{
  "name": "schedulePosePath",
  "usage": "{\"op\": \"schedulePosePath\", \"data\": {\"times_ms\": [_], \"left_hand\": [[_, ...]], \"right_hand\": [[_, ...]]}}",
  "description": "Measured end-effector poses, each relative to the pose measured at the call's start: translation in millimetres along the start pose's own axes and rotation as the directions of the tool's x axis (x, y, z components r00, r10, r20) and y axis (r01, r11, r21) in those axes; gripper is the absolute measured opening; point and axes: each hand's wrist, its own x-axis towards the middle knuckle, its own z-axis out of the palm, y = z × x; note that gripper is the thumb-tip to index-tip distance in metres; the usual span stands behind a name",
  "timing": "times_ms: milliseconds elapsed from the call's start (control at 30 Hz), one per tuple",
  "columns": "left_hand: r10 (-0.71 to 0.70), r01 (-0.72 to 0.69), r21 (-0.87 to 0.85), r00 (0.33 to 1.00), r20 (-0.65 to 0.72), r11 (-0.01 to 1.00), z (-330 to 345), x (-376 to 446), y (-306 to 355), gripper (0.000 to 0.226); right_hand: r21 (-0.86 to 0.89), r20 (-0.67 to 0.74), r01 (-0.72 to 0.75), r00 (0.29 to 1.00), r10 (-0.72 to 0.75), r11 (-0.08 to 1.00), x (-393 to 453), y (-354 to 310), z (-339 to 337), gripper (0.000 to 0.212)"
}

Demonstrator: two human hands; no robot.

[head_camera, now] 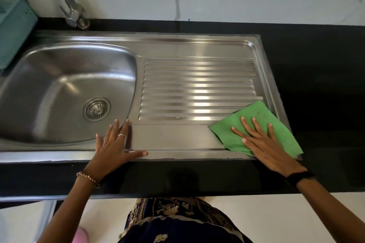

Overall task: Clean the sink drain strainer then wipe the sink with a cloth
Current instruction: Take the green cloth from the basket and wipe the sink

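On the drainboard [197, 89], right hand [262, 142] presses cloth [254, 116] flat; left hand [112, 146] spread, empty.

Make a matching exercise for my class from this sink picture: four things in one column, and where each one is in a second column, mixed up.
Things
1. cloth
2. strainer
3. left hand
4. basket

Places
A. at the bottom of the basin
B. on the counter at the far left, beside the tap
C. under the right hand, on the near right corner of the drainboard
D. flat on the sink's front rim, between basin and drainboard

Pairs: 1-C, 2-A, 3-D, 4-B
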Motion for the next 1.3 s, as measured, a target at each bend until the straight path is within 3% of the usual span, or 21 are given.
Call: {"op": "schedulePosePath", "data": {"times_ms": [167,333,500,700,800,867,1000,1133,1300], "left_hand": [[0.08,-0.079,-0.028,0.996,0.037,0.996,-17,-2,-17,0.127],[0.143,-0.14,-0.042,0.986,0.087,0.989,-35,9,-21,0.112],[0.221,-0.181,-0.211,0.957,0.186,0.961,-50,25,-36,0.102],[0.293,-0.212,-0.267,0.903,0.314,0.94,-58,37,-57,0.091],[0.302,-0.235,-0.232,0.897,0.324,0.944,-59,35,-67,0.086],[0.302,-0.249,-0.207,0.909,0.287,0.946,-60,32,-75,0.081],[0.284,-0.222,-0.251,0.927,0.246,0.942,-60,22,-88,0.075],[0.268,-0.225,-0.198,0.936,0.229,0.954,-55,11,-98,0.077],[0.16,-0.157,-0.032,0.979,0.129,0.987,-48,-3,-112,0.097]], "right_hand": [[0.048,0.056,0.048,0.997,-0.05,0.998,-8,-54,8,0.043],[-0.045,0.086,0.131,0.988,-0.127,0.99,18,-149,24,0.044],[-0.082,0.006,0.169,0.986,-0.169,0.982,55,-236,36,0.054],[-0.076,-0.093,-0.076,0.993,0.069,0.994,46,-203,34,0.059],[-0.048,-0.049,-0.237,0.971,0.234,0.97,38,-154,23,0.06],[0.036,-0.007,-0.261,0.965,0.262,0.965,35,-131,13,0.051],[0.06,0.016,-0.179,0.984,0.179,0.982,42,-141,12,0.047],[-0.063,-0.002,0.078,0.997,-0.079,0.995,75,-205,25,0.049],[-0.109,-0.005,0.33,0.943,-0.333,0.937,142,-302,40,0.044]]}}
